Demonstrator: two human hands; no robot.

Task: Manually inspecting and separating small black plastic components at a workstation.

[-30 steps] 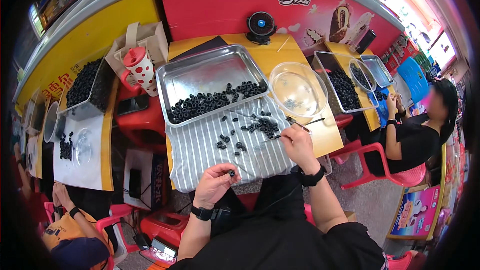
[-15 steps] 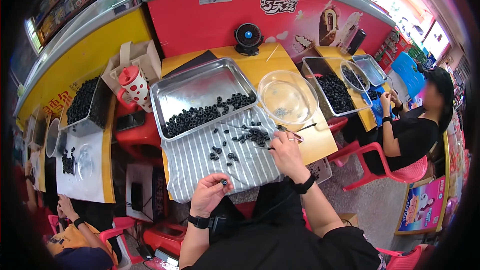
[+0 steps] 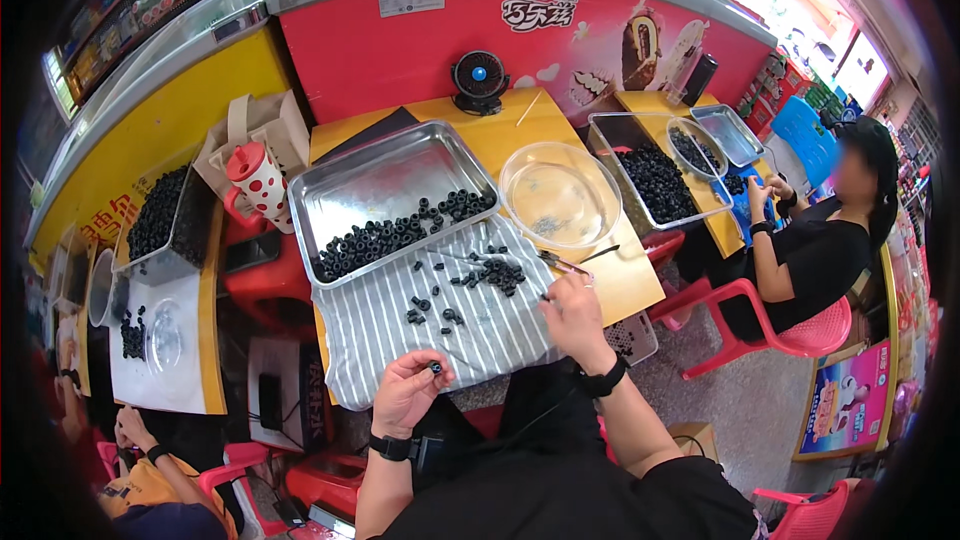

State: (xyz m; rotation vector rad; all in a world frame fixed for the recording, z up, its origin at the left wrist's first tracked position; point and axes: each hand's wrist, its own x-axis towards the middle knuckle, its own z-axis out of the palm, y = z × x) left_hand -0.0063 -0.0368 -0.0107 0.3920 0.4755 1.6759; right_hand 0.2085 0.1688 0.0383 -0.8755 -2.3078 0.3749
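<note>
Head view: our left hand pinches a small black piece near the front edge of the striped cloth; our right hand curls by the cloth's right edge, and we cannot tell whether it grips anything; loose black pieces lie on the cloth, near the shallow metal tray

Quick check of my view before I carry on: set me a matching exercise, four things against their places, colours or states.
1. left hand
2. metal tray
3. fan
4. striped cloth

A. black, near the far edge of the table
B. grey and white
C. holding a small black piece
D. shiny silver

Pairs: 1-C, 2-D, 3-A, 4-B
</note>
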